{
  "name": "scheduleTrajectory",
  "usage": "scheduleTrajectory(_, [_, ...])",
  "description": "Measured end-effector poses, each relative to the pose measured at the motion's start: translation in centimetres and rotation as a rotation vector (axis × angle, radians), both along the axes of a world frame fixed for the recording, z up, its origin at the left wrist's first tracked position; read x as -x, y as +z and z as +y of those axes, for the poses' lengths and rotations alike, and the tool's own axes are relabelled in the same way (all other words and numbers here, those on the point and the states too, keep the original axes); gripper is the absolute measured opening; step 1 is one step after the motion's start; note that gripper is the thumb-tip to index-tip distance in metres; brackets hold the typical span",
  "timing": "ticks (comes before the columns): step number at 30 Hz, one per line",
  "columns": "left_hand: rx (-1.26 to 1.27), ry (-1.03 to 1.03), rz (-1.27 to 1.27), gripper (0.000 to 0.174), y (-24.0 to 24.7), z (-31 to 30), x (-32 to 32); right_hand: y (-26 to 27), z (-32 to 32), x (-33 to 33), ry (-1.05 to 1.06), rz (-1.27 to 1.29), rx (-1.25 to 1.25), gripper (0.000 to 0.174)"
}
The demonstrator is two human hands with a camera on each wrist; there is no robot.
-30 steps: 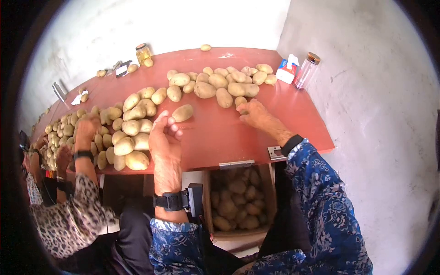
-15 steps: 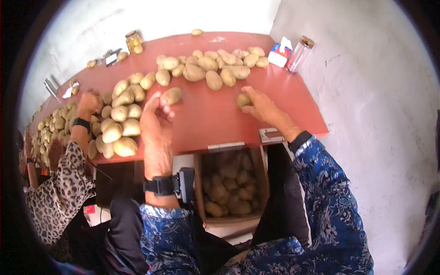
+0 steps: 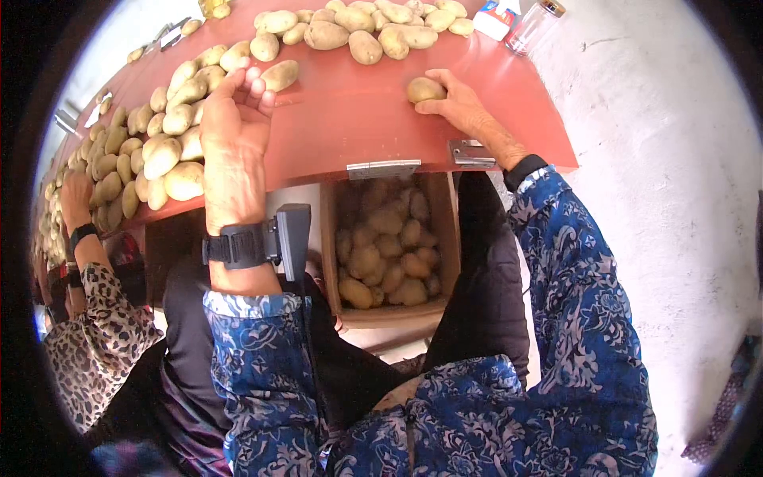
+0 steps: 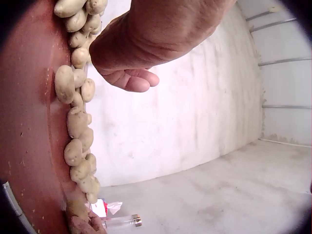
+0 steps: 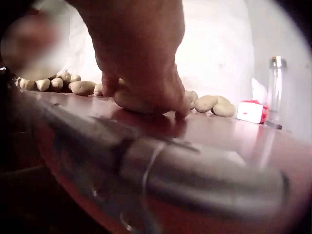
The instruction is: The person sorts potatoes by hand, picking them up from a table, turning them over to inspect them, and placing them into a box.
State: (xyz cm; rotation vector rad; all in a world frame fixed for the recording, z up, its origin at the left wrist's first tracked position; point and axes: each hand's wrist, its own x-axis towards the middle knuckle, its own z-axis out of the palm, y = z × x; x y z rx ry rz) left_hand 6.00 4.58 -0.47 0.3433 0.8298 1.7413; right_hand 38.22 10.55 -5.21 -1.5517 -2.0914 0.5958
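Thumb and fingers of my right hand (image 3: 465, 107) grip a potato (image 3: 425, 90) low over the red table; in the right wrist view the hand (image 5: 141, 53) covers most of that potato (image 5: 134, 102). My left hand (image 3: 236, 119) is turned palm up with loosely bent fingers and holds nothing. A single potato (image 3: 280, 75) lies right beside its fingertips; whether they touch is unclear. Beyond it, a row of potatoes (image 3: 326, 35) spans the back of the table. The left wrist view shows my left hand (image 4: 161, 34) with relaxed fingers above the potatoes (image 4: 65, 84).
A large potato pile (image 3: 163, 157) covers the table's left part, where another person's hand (image 3: 77, 195) reaches in. Below the table edge stands a box (image 3: 451, 238) of potatoes. A tissue pack (image 3: 494, 20) and clear bottle (image 3: 534, 30) stand at the back right, near the wall.
My right hand has drawn its potato away from the row, towards the table's front. The head view has tilted down. My left hand stays beside the single potato.
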Motion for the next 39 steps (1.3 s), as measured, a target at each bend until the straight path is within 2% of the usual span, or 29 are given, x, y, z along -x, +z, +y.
scheduleTrajectory(2, [0.008,-0.017,-0.026,0.02,0.2,0.0,-0.2,-0.6,-0.1,-0.5,-0.041,0.35,0.202,0.063])
scheduleTrajectory(3, [-0.02,-0.027,-0.045,0.019,-0.1,0.2,0.1,-0.8,-0.3,-0.9,-0.046,0.349,0.211,0.063])
scheduleTrajectory(5, [-0.002,-0.026,-0.031,0.018,0.1,0.3,0.1,0.2,-1.0,-1.4,0.161,0.466,0.354,0.059])
scheduleTrajectory(9, [-0.009,-0.031,-0.021,0.019,0.0,0.6,0.3,1.3,-3.8,-1.9,0.184,0.496,0.538,0.059])
scheduleTrajectory(11, [-0.016,-0.03,-0.021,0.019,0.0,0.6,0.2,0.9,-4.4,-1.9,0.359,0.601,0.58,0.056])
scheduleTrajectory(17, [0.031,-0.018,-0.012,0.019,-0.1,1.0,0.4,1.8,-5.3,-1.5,0.402,0.409,0.646,0.051])
scheduleTrajectory(19, [0.004,-0.032,0.018,0.009,-0.2,1.1,0.7,1.9,-5.3,-1.4,0.408,0.341,0.637,0.051])
scheduleTrajectory(21, [0.002,-0.032,0.017,0.009,-0.2,1.1,0.8,1.6,-5.0,-1.4,0.496,0.157,0.451,0.047])
scheduleTrajectory(27, [0.017,0.0,0.009,0.013,0.0,1.1,1.0,1.3,-5.0,-1.4,0.409,0.338,0.566,0.042])
scheduleTrajectory(28, [0.018,0.015,0.0,0.017,0.0,1.1,1.0,1.3,-4.9,-1.3,0.411,0.335,0.566,0.042])
scheduleTrajectory(39, [0.034,0.022,-0.02,0.018,0.2,0.7,0.4,0.8,-4.6,-1.2,0.387,0.313,0.502,0.036])
